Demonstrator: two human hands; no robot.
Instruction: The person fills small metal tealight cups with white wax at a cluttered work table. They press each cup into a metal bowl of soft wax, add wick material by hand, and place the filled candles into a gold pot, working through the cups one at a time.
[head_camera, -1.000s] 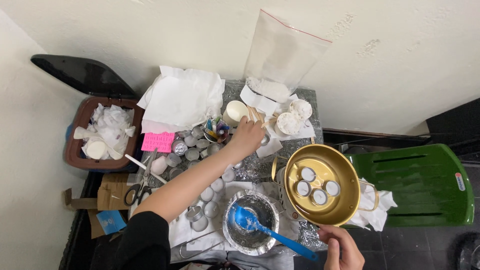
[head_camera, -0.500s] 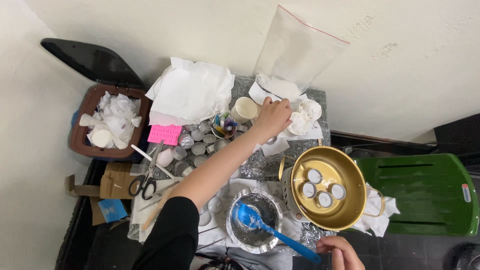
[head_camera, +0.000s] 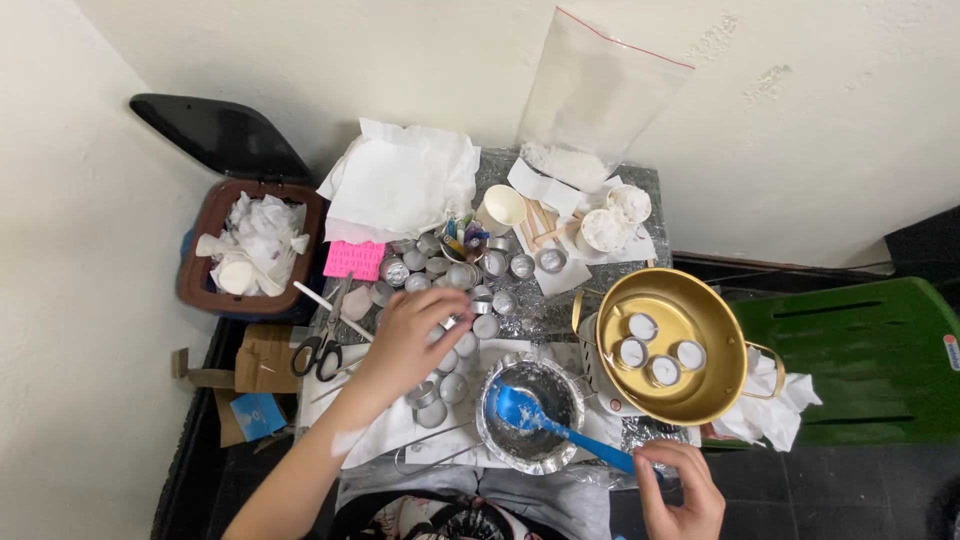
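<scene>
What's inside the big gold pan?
Inside the gold pan sit four small round metal cups filled with something white. The bare gold bottom shows between them. Whatever lies under the cups, and beneath the pan itself, stays hidden.

small foil-covered table (head_camera: 640, 185) against the wall. on it: gold pan (head_camera: 668, 345), foil bowl (head_camera: 530, 402), metal tealight cups (head_camera: 440, 275), white paper (head_camera: 405, 180), scissors (head_camera: 320, 345).

I see a blue spatula (head_camera: 560, 430) lying slanted, blade down in a foil-lined bowl (head_camera: 530, 415); small silver tealight cups (head_camera: 445, 385) cluster just left.
</scene>
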